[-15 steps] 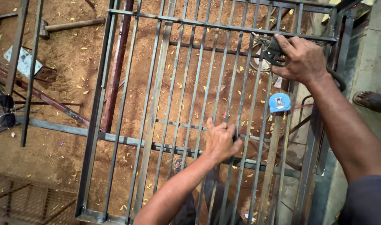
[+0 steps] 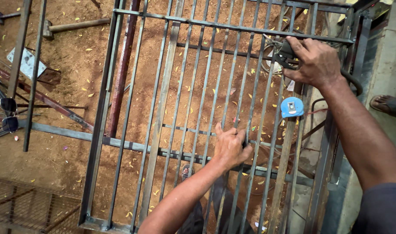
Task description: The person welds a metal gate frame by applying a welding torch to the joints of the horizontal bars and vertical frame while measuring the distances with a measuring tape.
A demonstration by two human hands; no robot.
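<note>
My left hand (image 2: 229,148) grips a bar (image 2: 245,125) mid-frame; right hand (image 2: 316,60) clamps the tool (image 2: 285,53) upper right, best held steady.

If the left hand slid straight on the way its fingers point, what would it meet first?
Probably the blue tape measure, which rests on the bars up and to the right of the left hand gripping the metal grille; depth is unclear.

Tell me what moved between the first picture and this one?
Hardly anything. The left hand still grips the bars of the metal grille near its cross bar, and the right hand still holds the dark tool at the grille's top right. The blue tape measure rests in the same spot on the bars. Only the view shifted slightly; neither hand took hold of or let go of anything.
</note>
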